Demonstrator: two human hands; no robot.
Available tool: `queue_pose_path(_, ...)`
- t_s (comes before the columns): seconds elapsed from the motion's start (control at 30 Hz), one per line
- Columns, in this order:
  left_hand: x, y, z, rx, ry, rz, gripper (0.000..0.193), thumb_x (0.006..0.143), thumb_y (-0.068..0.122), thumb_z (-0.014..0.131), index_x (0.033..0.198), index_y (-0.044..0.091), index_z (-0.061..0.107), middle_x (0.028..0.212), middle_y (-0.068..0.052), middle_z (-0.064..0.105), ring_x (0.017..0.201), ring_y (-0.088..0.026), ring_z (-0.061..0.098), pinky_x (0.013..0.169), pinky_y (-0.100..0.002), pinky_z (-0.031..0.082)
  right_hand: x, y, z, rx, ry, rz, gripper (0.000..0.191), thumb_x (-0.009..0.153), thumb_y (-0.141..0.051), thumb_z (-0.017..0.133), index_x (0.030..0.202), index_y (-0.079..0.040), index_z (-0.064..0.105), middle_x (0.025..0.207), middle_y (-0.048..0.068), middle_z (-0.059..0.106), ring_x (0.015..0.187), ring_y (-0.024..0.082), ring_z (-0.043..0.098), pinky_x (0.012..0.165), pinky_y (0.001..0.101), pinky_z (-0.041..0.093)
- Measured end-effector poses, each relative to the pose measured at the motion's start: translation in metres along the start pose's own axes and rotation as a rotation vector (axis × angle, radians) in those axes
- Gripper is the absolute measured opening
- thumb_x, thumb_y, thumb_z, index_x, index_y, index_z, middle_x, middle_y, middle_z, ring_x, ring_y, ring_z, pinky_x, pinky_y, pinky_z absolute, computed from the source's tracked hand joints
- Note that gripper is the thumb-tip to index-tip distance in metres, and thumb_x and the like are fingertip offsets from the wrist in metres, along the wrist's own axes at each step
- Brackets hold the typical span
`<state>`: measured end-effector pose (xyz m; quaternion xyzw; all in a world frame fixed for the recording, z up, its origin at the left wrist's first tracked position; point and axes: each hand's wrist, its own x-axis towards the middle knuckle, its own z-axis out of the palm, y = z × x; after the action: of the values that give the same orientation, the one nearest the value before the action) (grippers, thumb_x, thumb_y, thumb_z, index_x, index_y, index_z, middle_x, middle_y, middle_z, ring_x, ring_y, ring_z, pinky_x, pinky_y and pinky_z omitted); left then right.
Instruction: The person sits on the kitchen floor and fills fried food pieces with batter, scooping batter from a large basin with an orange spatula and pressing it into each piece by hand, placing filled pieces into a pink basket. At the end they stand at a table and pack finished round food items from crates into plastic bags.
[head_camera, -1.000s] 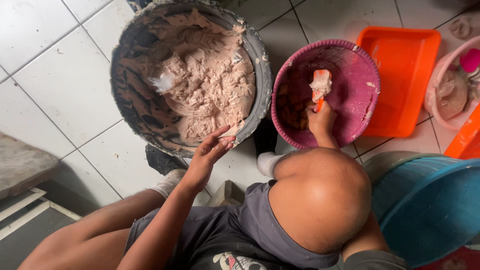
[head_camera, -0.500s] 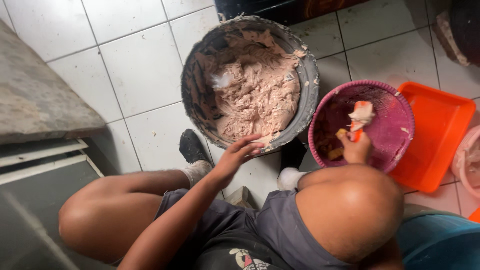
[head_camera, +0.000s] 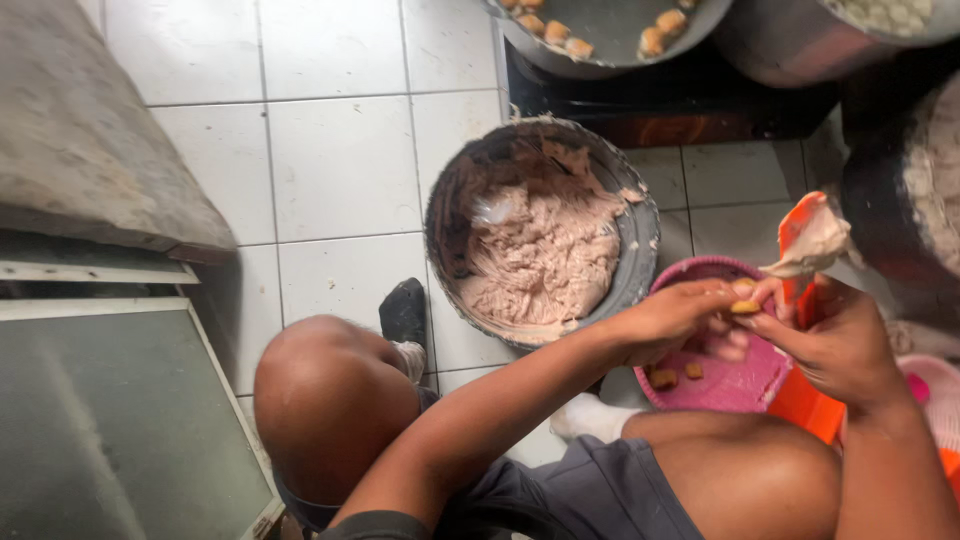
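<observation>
Your left hand (head_camera: 672, 318) pinches a small piece (head_camera: 745, 307) over the pink bowl (head_camera: 735, 385). Your right hand (head_camera: 838, 345) fingers are closed around an orange spatula (head_camera: 797, 262) with paste, just beside.

kitchen floor, home-style | white tiles (head_camera: 340, 160) | dough basin (head_camera: 545, 235) | frying pan with pieces (head_camera: 610, 30) on burner

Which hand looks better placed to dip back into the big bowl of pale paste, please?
Probably the left hand: it sits right beside the bowl of paste, pinching only a small yellow piece. The right hand lies farther away, holding a paste-coated orange scraper.
</observation>
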<state>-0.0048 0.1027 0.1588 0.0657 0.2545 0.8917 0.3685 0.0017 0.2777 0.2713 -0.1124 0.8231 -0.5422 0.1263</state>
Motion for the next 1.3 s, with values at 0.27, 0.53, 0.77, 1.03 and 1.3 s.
queue_pose_path(0.27, -0.022, 0.020, -0.012, 0.290, 0.443, 0.521, 0.021, 0.101, -0.003, 0.057, 0.122, -0.004, 0.056, 0.113, -0.011, 0.065, 0.101, -0.014, 0.065, 0.090, -0.028, 0.057, 0.027, -0.012, 0.072, 0.053, 0.234, 0.101, 0.023, 0.095, -0.009, 0.075, 0.109, -0.002, 0.059, 0.101, 0.003, 0.063, 0.090, 0.007, 0.062, 0.082, 0.0240, 0.053)
queue_pose_path(0.53, -0.036, 0.054, -0.006, 0.239, 0.433, 0.417, 0.017, 0.102, 0.002, 0.059, 0.119, -0.003, 0.059, 0.114, -0.009, 0.069, 0.103, -0.012, 0.067, 0.088, -0.026, 0.057, 0.046, -0.023, 0.072, 0.081, 0.256, 0.125, 0.019, 0.097, -0.015, 0.074, 0.107, -0.003, 0.064, 0.096, 0.001, 0.067, 0.086, 0.005, 0.061, 0.079, 0.0220, 0.051)
queue_pose_path(0.77, -0.041, 0.063, -0.020, 0.128, 0.216, 0.124, 0.025, 0.095, 0.005, 0.060, 0.120, 0.003, 0.059, 0.112, -0.008, 0.069, 0.094, -0.013, 0.070, 0.085, -0.026, 0.057, 0.035, -0.009, 0.061, -0.017, 0.291, 0.060, 0.017, 0.099, -0.014, 0.075, 0.106, -0.003, 0.064, 0.092, 0.001, 0.064, 0.081, 0.005, 0.057, 0.077, 0.0227, 0.051)
queue_pose_path(1.03, -0.033, 0.074, -0.026, 0.088, 0.493, 0.468, 0.021, 0.098, 0.013, 0.071, 0.113, 0.001, 0.062, 0.106, -0.008, 0.070, 0.094, -0.012, 0.067, 0.086, -0.028, 0.057, 0.018, -0.014, 0.063, 0.125, 0.150, 0.177, 0.024, 0.110, -0.027, 0.052, 0.109, -0.004, 0.059, 0.080, -0.004, 0.051, 0.067, 0.003, 0.043, 0.059, 0.0207, 0.038)
queue_pose_path(1.3, -0.042, 0.069, 0.016, 0.190, 0.446, 0.532, 0.034, 0.102, 0.004, 0.064, 0.133, 0.001, 0.050, 0.123, -0.015, 0.066, 0.111, -0.016, 0.064, 0.099, -0.030, 0.052, 0.013, -0.006, 0.066, -0.049, 0.116, 0.177, 0.037, 0.122, -0.029, 0.037, 0.106, 0.000, 0.056, 0.086, 0.005, 0.047, 0.076, 0.012, 0.043, 0.068, 0.0274, 0.041)
